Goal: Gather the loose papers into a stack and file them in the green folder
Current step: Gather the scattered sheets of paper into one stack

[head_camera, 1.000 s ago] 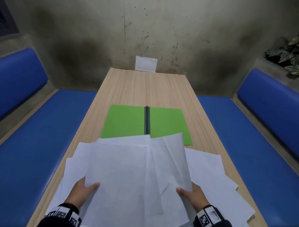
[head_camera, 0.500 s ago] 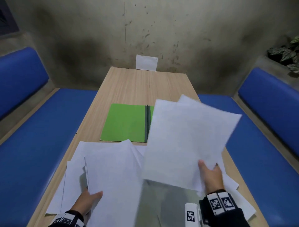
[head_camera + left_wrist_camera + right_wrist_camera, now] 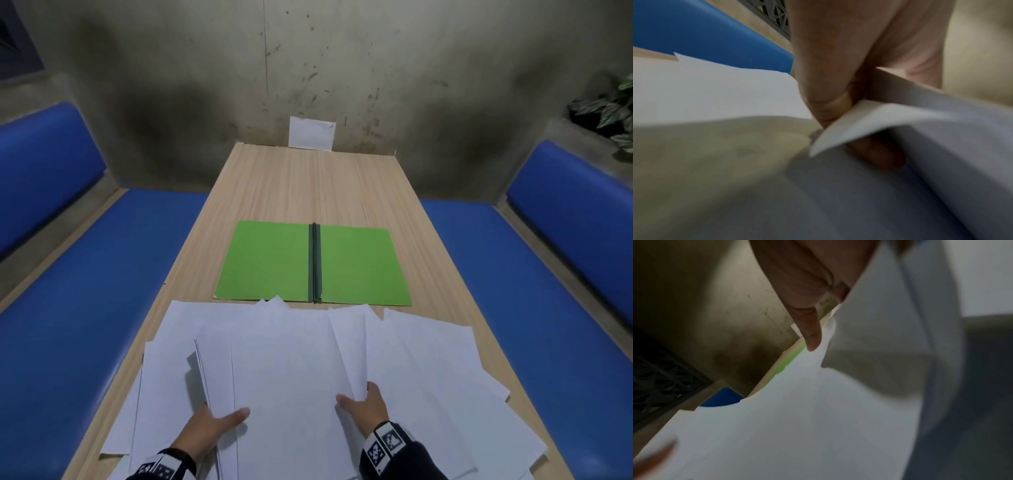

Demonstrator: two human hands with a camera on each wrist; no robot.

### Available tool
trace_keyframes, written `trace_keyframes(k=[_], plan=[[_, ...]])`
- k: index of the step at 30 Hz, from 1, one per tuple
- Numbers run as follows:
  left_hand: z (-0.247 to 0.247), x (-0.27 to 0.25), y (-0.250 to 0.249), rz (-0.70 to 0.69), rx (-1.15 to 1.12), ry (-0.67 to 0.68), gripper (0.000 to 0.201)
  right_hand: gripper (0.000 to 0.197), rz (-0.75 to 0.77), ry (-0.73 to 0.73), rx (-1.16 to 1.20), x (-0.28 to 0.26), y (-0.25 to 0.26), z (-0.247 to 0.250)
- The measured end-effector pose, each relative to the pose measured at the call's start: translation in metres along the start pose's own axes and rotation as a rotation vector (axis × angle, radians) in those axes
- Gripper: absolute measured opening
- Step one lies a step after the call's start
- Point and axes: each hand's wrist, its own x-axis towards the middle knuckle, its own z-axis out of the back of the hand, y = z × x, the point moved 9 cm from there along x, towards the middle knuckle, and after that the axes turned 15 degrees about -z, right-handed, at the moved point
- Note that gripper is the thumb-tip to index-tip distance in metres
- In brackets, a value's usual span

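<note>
1. Head view shows the loose papers [image 3: 308,377] fanned across the near end of the worktop [image 3: 308,185], several overhanging its near-right edge.
2. Just beyond them, the green folder [image 3: 267,263] lies open and flat, its dark spine [image 3: 315,263] running near to far; no sheet is in it yet.
3. At the near left, the left hand [image 3: 209,431] grips the edge of a central bundle, thumb on top; the left wrist view shows its fingers pinching sheets.
4. On the right side of that bundle, the right hand [image 3: 366,407] pinches the near edge of a lifted sheet.
5. By my reading, the step in hand is gathering: the pile is not yet squared.
6. Next move calls for drawing the outlying right and left sheets inward, aligning the edges, then carrying the stack far onto the folder.
</note>
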Motion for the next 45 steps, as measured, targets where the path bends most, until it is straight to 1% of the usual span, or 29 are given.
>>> trace_keyframes(k=[2,5,6,8,10,13,14,15,16,17,19,20,21,22,24,26,27,29,30,32,33,35,36,37,39,41,42,43,45], plan=[[0.001,0.000,0.006,0.015,0.082,0.007,0.060,0.042,-0.026,0.059,0.004,0.000,-0.002,-0.004],[0.000,-0.001,0.006,0.005,0.110,0.038,0.058,0.064,-0.072,0.152,-0.029,-0.002,-0.009,-0.012],[-0.001,-0.002,0.004,-0.002,0.085,0.039,0.052,0.069,-0.081,0.174,-0.021,-0.003,-0.012,-0.012],[-0.002,-0.004,-0.002,-0.041,0.018,0.038,0.041,0.069,-0.088,0.207,0.038,0.000,-0.015,-0.010],[-0.001,-0.004,-0.008,-0.091,-0.042,0.018,0.038,0.074,-0.081,0.213,0.114,0.000,-0.015,-0.006],[0.002,-0.008,-0.023,-0.152,-0.099,-0.040,0.021,0.109,0.021,0.222,0.255,0.005,-0.006,0.004],[0.002,-0.009,-0.028,-0.178,-0.137,-0.052,0.020,0.114,0.060,0.238,0.319,0.002,-0.001,0.008],[0.002,-0.012,-0.033,-0.190,-0.172,-0.068,0.021,0.112,0.092,0.264,0.370,-0.004,0.005,0.011],[0.003,-0.013,-0.039,-0.216,-0.211,-0.081,0.028,0.104,0.117,0.299,0.406,-0.012,0.012,0.013],[0.004,-0.015,-0.044,-0.223,-0.235,-0.094,0.040,0.092,0.144,0.347,0.426,-0.019,0.019,0.014],[0.005,-0.016,-0.052,-0.242,-0.265,-0.093,0.077,0.070,0.186,0.436,0.456,-0.037,0.034,0.018],[0.005,-0.019,-0.062,-0.255,-0.267,-0.098,0.090,0.070,0.220,0.448,0.448,-0.044,0.043,0.022],[0.007,-0.020,-0.070,-0.270,-0.279,-0.119,0.092,0.077,0.263,0.436,0.432,-0.050,0.052,0.028],[0.008,-0.023,-0.080,-0.294,-0.285,-0.133,0.087,0.085,0.308,0.404,0.415,-0.057,0.061,0.037],[0.006,-0.030,-0.104,-0.352,-0.237,-0.133,0.063,0.091,0.377,0.360,0.387,-0.070,0.078,0.051],[0.009,-0.037,-0.122,-0.383,-0.162,-0.149,0.032,0.085,0.458,0.327,0.285,-0.088,0.093,0.062],[0.010,-0.040,-0.129,-0.391,-0.123,-0.153,0.026,0.076,0.495,0.299,0.240,-0.096,0.100,0.068],[0.005,-0.048,-0.141,-0.413,-0.094,-0.117,0.030,0.046,0.547,0.301,0.208,-0.109,0.108,0.074],[0.002,-0.050,-0.144,-0.417,-0.089,-0.107,0.031,0.041,0.567,0.323,0.196,-0.115,0.109,0.073],[-0.003,-0.050,-0.145,-0.425,-0.077,-0.071,0.027,0.054,0.590,0.354,0.156,-0.119,0.108,0.067],[-0.004,-0.046,-0.140,-0.418,-0.089,-0.054,0.025,0.053,0.608,0.374,0.147,-0.123,0.107,0.063],[-0.006,-0.041,-0.131,-0.393,-0.036,-0.039,0.042,0.035,0.654,0.408,0.143,-0.129,0.106,0.058],[-0.006,-0.041,-0.129,-0.373,0.022,-0.034,0.049,0.030,0.676,0.406,0.152,-0.130,0.107,0.058],[-0.003,-0.038,-0.124,-0.349,0.040,-0.071,0.048,0.030,0.689,0.405,0.161,-0.132,0.107,0.058],[0.003,-0.039,-0.125,-0.338,0.028,-0.139,0.043,0.038,0.708,0.404,0.185,-0.134,0.107,0.060],[0.002,-0.039,-0.130,-0.365,0.029,-0.129,0.060,0.060,0.722,0.390,0.230,-0.132,0.108,0.065],[0.002,-0.038,-0.130,-0.380,0.030,-0.123,0.064,0.064,0.719,0.387,0.289,-0.131,0.109,0.070],[0.003,-0.039,-0.136,-0.399,0.010,-0.127,0.060,0.066,0.717,0.394,0.353,-0.130,0.110,0.075],[-0.002,-0.045,-0.144,-0.391,-0.019,-0.117,0.032,0.078,0.734,0.415,0.443,-0.130,0.114,0.083]])
